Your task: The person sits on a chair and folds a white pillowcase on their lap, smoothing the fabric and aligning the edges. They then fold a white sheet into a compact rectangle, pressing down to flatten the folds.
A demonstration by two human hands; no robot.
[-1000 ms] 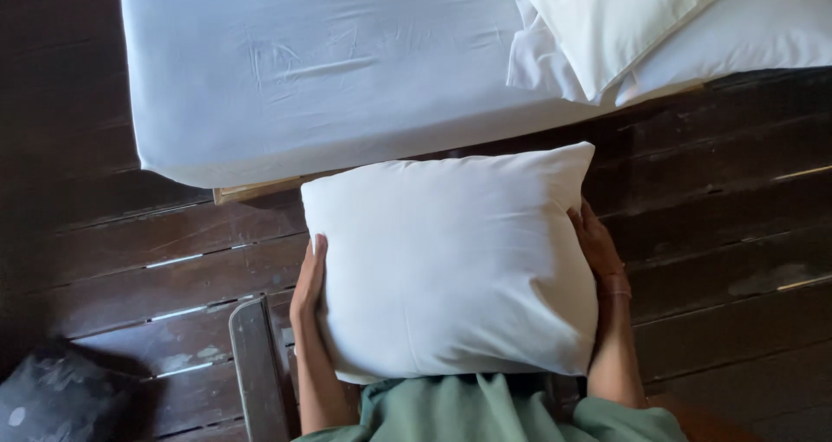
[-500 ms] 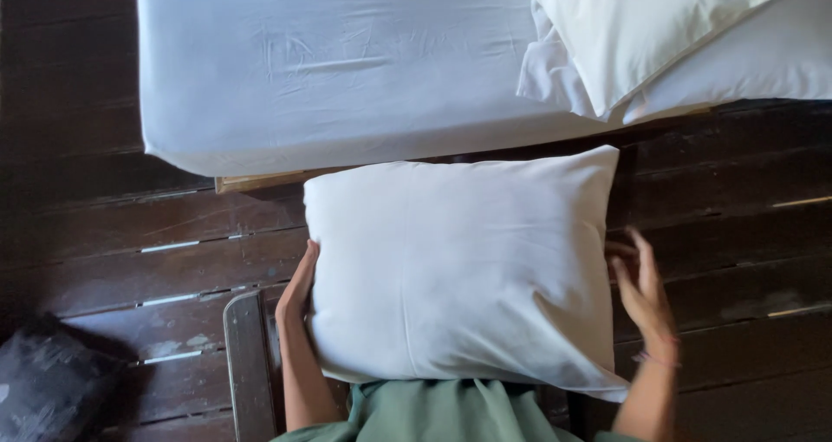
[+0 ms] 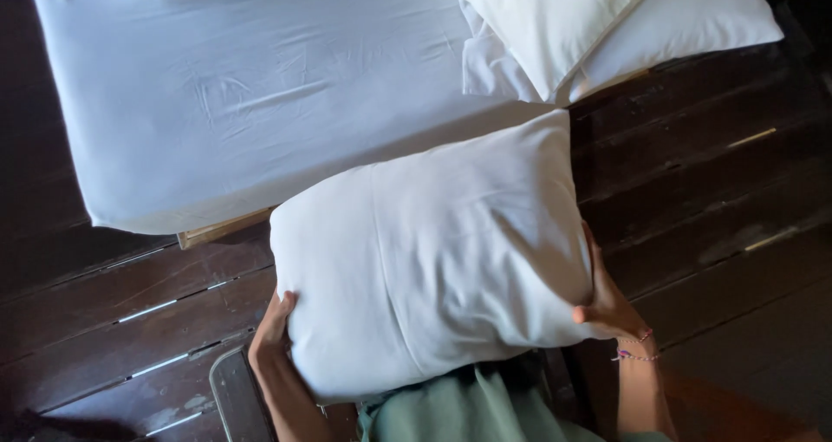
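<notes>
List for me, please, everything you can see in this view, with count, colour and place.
held pillow: one, white, in front of the person, above the floor beside the bed
bed sheet: one, white, covering the mattress at upper left
bed frame corner: one, light wood, showing under the sheet's lower edge
pillows on the bed: two, white, overlapping at upper right
plank floor: one, dark brown wood, around the bed
chair edge: one, dark, partly hidden, at the bottom left
green top: one, pale green, bottom centre
bracelet: pink beads, on the right wrist
left hand: one, pressed to the pillow's left edge
right hand: one, gripping the pillow's right edge
</notes>
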